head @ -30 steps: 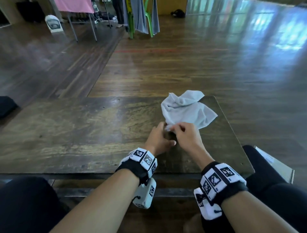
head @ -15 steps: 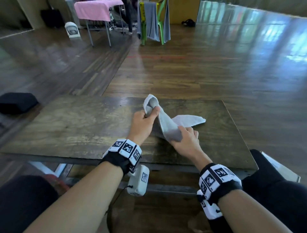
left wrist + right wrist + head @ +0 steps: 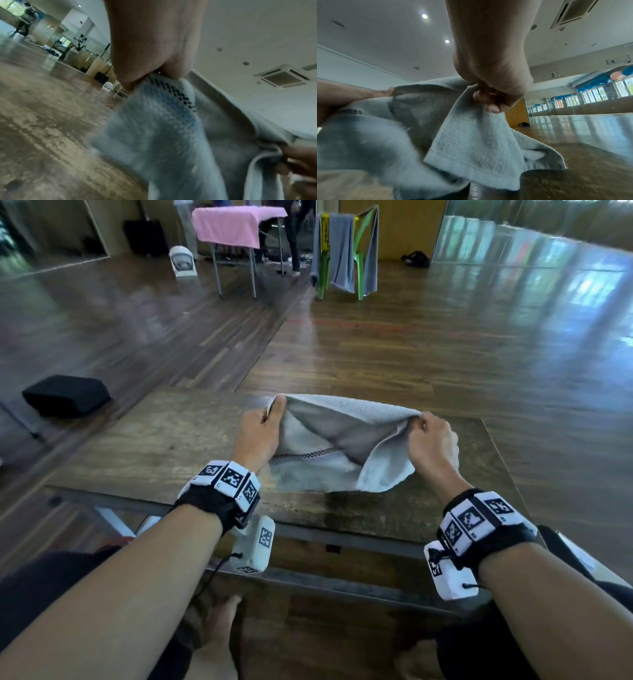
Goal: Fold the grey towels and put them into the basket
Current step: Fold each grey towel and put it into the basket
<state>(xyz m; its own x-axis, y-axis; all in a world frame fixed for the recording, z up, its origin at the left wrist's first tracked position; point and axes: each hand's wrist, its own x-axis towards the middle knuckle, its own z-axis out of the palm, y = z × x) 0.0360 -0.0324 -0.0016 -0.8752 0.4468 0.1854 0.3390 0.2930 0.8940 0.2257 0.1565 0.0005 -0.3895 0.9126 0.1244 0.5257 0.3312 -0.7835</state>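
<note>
Both forearms reach forward, each wrist banded with black-and-white markers. The left hand (image 3: 261, 436) is raised, thumb on top, fingers curled in a tight grip. The right hand (image 3: 432, 444) is level with it and well apart, its fingers likewise curled.

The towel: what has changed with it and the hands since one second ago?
The towel was a crumpled heap on the table, with both hands together at its near edge. Now the left hand and the right hand have moved apart, each pinching an upper corner, and they stretch the top edge between them, lifted; the lower part hangs onto the table. The towel stays at the same end of the table.
</note>
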